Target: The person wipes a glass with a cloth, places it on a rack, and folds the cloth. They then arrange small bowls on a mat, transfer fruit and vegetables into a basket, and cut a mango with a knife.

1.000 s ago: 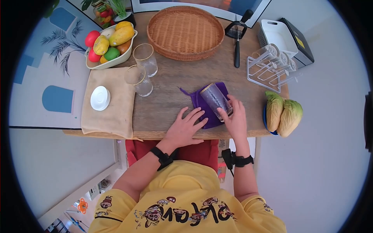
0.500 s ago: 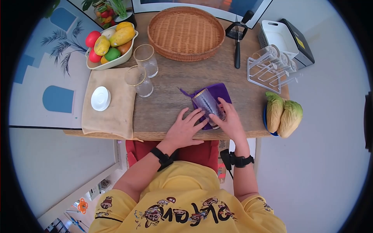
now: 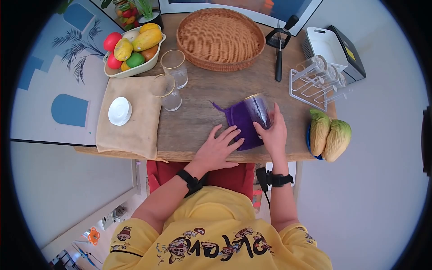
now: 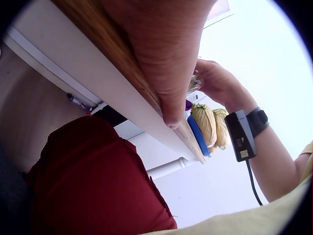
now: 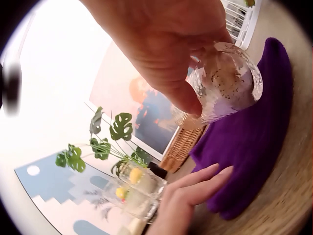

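The wooden table (image 3: 202,99) carries everything, with a wicker tray (image 3: 220,39) lying along its far edge. A tan cloth (image 3: 128,140) covers the near left corner and reaches the near edge. Two cabbages (image 3: 336,139) sit at the near right corner. The purple cloth (image 3: 243,130) lies close to the near edge, right of the middle.

The person's left hand (image 3: 213,150) has its fingers spread, the tips resting on the left side of the purple cloth and the thumb beside the table's near edge. The right hand (image 3: 273,135) grips a gold-rimmed glass (image 3: 257,109), thumb on one side and fingers on the other. That glass is tilted over the purple cloth, its rim toward the far edge; I cannot tell whether it rests there or is held clear. Two more glasses (image 3: 171,99) stand just beside the tan cloth.

The likeliest trouble is a slip: smooth, round glass, held at a slant, could slide if the thumb eased, then roll over the near edge and break. A lightly held cloth might also bunch or skid under the glass and tip it.
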